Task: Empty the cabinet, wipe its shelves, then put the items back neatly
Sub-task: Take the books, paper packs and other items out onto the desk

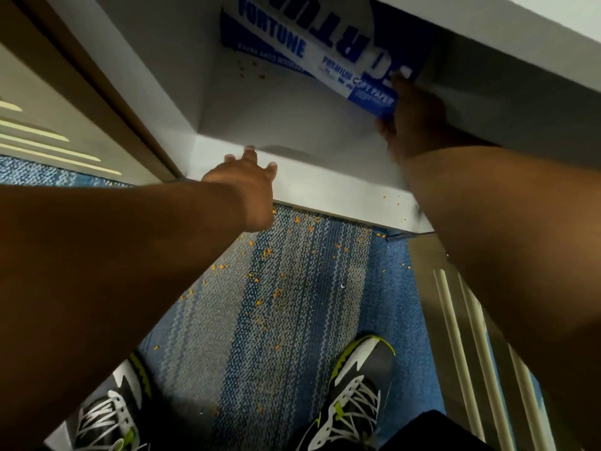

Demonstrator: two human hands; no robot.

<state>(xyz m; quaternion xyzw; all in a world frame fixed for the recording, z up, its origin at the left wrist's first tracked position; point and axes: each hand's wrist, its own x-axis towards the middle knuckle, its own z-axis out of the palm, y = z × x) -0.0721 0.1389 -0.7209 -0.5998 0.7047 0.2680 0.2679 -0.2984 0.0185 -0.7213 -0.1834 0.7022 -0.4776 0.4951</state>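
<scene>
Right hand (413, 115) is gripping the near end of a blue-and-white pack of copy paper (325, 50), thumb and fingers curling round it, deep in the cabinet's right side above the white shelf (276, 118). Left hand (247, 177) is reaching over the shelf's front lip, fingers spread, holding nothing. Orange crumbs (266, 252) are lying on the blue carpet (390, 304).

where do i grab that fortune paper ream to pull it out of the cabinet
Probably by its near end, from the cabinet's open front: the paper ream lies tilted with that end toward the opening. The right hand grips its near right corner; the open left hand could take the near left corner.
</scene>
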